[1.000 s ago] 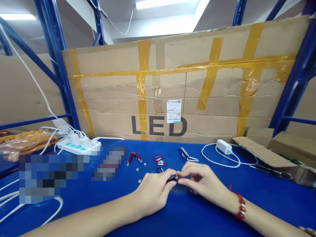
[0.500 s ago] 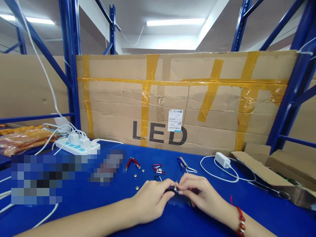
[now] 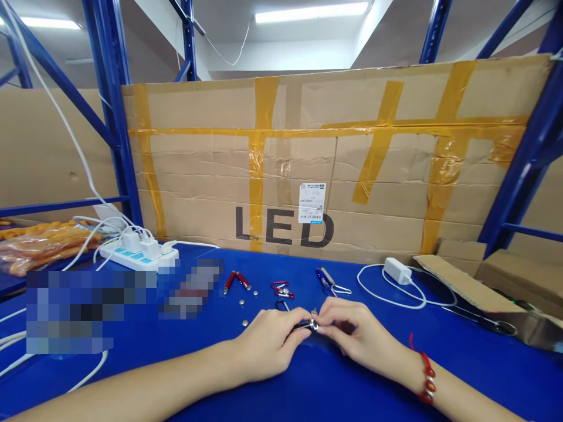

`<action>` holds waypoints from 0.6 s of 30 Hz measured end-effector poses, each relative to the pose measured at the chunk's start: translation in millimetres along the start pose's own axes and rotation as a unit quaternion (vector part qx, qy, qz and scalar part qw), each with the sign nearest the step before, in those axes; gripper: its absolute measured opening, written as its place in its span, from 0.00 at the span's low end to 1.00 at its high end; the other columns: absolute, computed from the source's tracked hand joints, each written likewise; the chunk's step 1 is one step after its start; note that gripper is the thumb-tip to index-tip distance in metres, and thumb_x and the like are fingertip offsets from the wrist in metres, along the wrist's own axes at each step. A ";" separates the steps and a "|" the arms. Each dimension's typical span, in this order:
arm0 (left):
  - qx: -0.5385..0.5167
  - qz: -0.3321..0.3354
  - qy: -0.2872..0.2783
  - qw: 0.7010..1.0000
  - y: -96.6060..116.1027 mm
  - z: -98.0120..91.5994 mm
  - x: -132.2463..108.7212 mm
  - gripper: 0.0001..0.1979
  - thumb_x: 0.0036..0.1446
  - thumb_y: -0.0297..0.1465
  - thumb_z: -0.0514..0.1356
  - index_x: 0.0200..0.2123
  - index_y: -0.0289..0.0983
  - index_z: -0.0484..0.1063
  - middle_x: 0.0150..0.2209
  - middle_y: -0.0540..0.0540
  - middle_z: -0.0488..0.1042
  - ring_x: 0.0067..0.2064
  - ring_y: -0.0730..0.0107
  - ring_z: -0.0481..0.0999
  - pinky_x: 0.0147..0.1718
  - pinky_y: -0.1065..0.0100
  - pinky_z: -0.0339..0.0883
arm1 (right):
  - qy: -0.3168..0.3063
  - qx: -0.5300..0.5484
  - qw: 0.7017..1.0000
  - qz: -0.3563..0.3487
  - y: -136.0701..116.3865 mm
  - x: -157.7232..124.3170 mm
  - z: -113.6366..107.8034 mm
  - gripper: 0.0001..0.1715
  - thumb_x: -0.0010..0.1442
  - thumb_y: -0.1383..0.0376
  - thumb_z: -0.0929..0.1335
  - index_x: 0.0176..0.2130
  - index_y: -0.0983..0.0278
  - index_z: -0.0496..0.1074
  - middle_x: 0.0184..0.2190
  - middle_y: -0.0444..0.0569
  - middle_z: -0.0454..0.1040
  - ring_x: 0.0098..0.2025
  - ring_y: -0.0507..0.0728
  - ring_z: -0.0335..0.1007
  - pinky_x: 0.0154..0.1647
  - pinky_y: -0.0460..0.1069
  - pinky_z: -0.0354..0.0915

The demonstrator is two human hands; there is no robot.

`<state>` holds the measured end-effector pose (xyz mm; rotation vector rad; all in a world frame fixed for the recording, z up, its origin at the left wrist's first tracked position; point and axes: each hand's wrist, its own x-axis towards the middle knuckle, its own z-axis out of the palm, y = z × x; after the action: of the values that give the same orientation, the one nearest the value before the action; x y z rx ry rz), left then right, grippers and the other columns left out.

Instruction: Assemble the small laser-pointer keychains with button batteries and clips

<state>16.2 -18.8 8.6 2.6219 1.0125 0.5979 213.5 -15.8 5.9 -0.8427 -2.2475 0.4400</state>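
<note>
My left hand (image 3: 275, 343) pinches a slim black, pen-like tube (image 3: 301, 326) with a shiny silver end, between thumb and forefinger. At that silver end, the fingertips of my right hand (image 3: 352, 325) are pinched together; fingers cover most of the small part there. Just behind the hands lies a dark clip (image 3: 282, 305), partly hidden. Farther back are red carabiner clips (image 3: 280, 285) with small silver pieces among them. Three small round silver discs (image 3: 241, 302), like button cells, are left of these. Two red tubes (image 3: 236, 280) and a blue tube with metal clips (image 3: 323, 278) lie beyond.
A white power strip (image 3: 136, 252) with plugs and cables stands at the left, near blurred patches. To the right are a white adapter (image 3: 397, 271) with its looped cable and an open cardboard box (image 3: 510, 293). A large taped carton (image 3: 211, 170) walls off the back.
The view has tilted slightly, so the table and hands sit higher in the picture. Both hands keep their pinch, and the black tube has turned a little between the fingers.
</note>
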 end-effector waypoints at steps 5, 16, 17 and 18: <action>-0.005 0.006 0.001 1.000 -0.6 0.7 1.2 0.11 0.61 0.30 0.46 0.44 0.41 0.64 0.27 0.52 0.72 0.29 0.70 0.73 0.31 0.73 0.63 | 0.007 0.014 1.000 0.021 0.0 -0.6 0.5 0.09 0.57 0.66 0.65 0.27 0.65 0.72 0.28 0.48 0.71 0.29 0.51 0.67 0.31 0.46 0.64; 0.031 0.025 -0.021 0.999 -0.1 -1.6 -1.3 0.08 0.60 0.28 0.46 0.41 0.40 0.61 0.28 0.52 0.73 0.29 0.68 0.73 0.29 0.72 0.63 | -0.013 0.174 0.972 0.160 -4.8 0.9 4.2 0.17 0.49 0.58 0.70 0.21 0.68 0.66 0.25 0.43 0.63 0.14 0.43 0.59 0.14 0.41 0.56; 0.035 0.026 -0.024 0.999 0.1 -1.8 -1.6 0.08 0.60 0.29 0.46 0.42 0.40 0.61 0.29 0.51 0.73 0.30 0.68 0.74 0.29 0.72 0.63 | -0.013 0.172 0.971 0.167 -6.2 1.3 4.3 0.17 0.49 0.58 0.70 0.21 0.68 0.65 0.25 0.42 0.63 0.14 0.43 0.59 0.14 0.41 0.55; 0.038 0.026 -0.027 0.999 0.1 -2.1 -1.9 0.08 0.60 0.29 0.46 0.42 0.41 0.61 0.30 0.51 0.74 0.30 0.67 0.74 0.29 0.72 0.63 | -0.013 0.170 0.970 0.174 -7.6 1.7 4.2 0.18 0.48 0.58 0.70 0.20 0.68 0.64 0.24 0.42 0.63 0.14 0.43 0.59 0.14 0.40 0.55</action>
<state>14.0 -20.0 10.0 2.7221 0.9713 0.5080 206.2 -20.5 7.7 -1.0484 -1.9659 0.9734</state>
